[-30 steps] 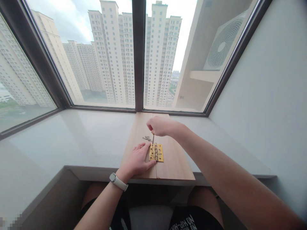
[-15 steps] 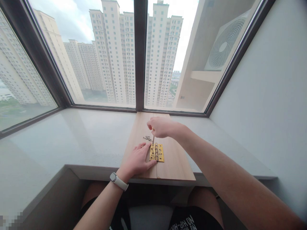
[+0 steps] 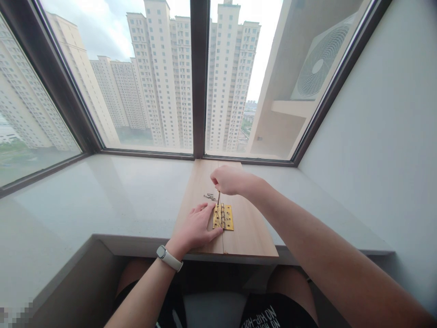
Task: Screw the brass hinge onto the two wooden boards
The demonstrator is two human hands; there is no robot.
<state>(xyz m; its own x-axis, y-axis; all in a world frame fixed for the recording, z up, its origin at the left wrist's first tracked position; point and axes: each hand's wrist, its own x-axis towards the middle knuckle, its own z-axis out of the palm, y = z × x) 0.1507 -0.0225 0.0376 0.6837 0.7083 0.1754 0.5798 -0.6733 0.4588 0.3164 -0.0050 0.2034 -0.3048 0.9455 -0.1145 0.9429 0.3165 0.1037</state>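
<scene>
A gold-coloured hinge (image 3: 228, 217) lies unfolded across the seam between two pale wooden boards (image 3: 251, 228). My right hand (image 3: 227, 179) is closed round the handle of a screwdriver (image 3: 219, 197), whose shaft points down to the upper left part of the hinge. Most of the handle is hidden by my fingers. Spread beside the hinge, my left hand (image 3: 200, 226) rests on the left board, its thumb at the hinge's lower edge and a fingertip near its upper left corner. Several small screws (image 3: 209, 197) lie on the left board above the hinge.
The boards lie on a white window sill (image 3: 143, 200) and reach its front edge. Behind them stands a dark window frame (image 3: 200, 91). A white wall (image 3: 382, 118) rises at the right. My legs are below the sill.
My right hand has turned slightly on the screwdriver, and its fingers sit a little differently. My left hand and the hinge stay in place.
</scene>
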